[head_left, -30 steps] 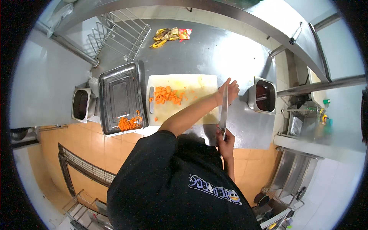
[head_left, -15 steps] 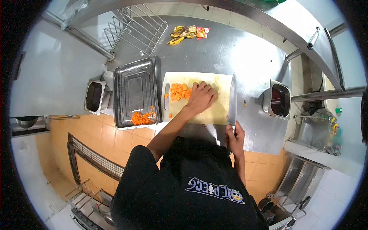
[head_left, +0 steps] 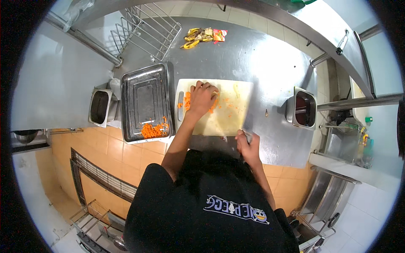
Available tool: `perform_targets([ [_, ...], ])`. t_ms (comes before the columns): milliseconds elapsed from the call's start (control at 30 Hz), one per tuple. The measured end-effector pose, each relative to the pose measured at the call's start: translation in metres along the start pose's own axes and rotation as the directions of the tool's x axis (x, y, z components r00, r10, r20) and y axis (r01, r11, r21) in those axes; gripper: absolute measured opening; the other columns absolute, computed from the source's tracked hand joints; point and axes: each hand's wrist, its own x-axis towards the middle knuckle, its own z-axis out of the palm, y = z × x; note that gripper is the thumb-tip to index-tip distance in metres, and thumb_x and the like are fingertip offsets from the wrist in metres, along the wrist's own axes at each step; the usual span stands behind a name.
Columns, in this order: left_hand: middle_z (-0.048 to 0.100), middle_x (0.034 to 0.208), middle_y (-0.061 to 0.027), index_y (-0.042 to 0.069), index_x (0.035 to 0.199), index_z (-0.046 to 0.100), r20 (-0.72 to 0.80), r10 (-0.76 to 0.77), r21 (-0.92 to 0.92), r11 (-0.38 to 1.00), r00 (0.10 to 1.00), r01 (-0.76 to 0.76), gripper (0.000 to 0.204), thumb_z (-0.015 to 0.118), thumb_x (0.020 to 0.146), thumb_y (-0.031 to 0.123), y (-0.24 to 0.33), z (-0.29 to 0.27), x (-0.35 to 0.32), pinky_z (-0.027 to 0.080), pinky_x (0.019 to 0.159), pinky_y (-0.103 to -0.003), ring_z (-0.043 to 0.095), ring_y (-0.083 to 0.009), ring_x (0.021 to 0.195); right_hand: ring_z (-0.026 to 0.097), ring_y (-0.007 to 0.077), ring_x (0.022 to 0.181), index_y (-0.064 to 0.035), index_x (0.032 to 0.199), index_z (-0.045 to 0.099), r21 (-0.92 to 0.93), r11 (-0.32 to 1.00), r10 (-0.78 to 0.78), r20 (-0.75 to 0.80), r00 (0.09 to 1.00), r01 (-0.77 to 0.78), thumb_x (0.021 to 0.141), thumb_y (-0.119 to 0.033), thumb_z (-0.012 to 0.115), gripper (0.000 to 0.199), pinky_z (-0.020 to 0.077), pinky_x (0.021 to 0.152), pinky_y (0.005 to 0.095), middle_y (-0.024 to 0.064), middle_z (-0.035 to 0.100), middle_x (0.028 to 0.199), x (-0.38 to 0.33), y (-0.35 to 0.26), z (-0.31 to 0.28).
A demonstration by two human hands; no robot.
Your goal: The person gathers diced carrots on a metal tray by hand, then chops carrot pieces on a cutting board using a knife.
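Two heaps of diced orange vegetable noted: one in the near corner of the rectangular steel tray [head_left: 145, 101], the other, the chopped orange pieces [head_left: 187, 101], on the pale plastic cutting board [head_left: 230, 111], under the left hand [head_left: 202, 98]. Left fingers spread, cupped over them. Right hand [head_left: 248, 145] closed on the knife handle [head_left: 246, 135] at the desk's [head_left: 261, 59] near edge. Judgement: chopping seems done, transfer partly done; board heap remains.

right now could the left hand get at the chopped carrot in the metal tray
Probably yes. The left hand rests on the carrot pieces on the cutting board, and the metal tray sits right beside the board's left edge. The chopped carrot lies uncovered in the tray's near corner, with nothing between.
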Motion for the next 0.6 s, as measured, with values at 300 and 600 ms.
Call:
perform_targets([
  [300, 0.071, 0.106, 0.0012, 0.017, 0.093, 0.075, -0.052, 0.193, 0.099, 0.977, 0.98, -0.187, 0.005, 0.075, 0.09, 0.02, -0.009, 0.009, 0.007, 0.039, 0.091, -0.045, 0.056, -0.0243, 0.11, 0.051, 0.016, 0.056, 0.0022, 0.093, 0.062, -0.326, 0.944, -0.057, -0.001, 0.998, 0.054, 0.114, -0.035, 0.05, 0.044, 0.0395, 0.053, 0.0356, 0.0092, 0.056, 0.067, 0.009, 0.002, 0.005],
  [600, 0.073, 0.093, -0.0033, 0.012, 0.096, 0.072, -0.163, -0.073, -0.194, 0.98, 0.984, 0.041, 0.009, 0.073, 0.089, 0.016, -0.002, -0.012, -0.024, 0.038, 0.089, -0.045, 0.06, -0.0272, 0.1, 0.067, 0.0519, 0.096, 0.0036, 0.116, 0.066, -0.658, 0.724, 0.313, 0.046, 0.948, -0.207, 0.113, -0.039, 0.051, 0.045, 0.0525, 0.084, 0.0518, 0.0328, 0.07, 0.101, -0.008, 0.023, -0.009],
])
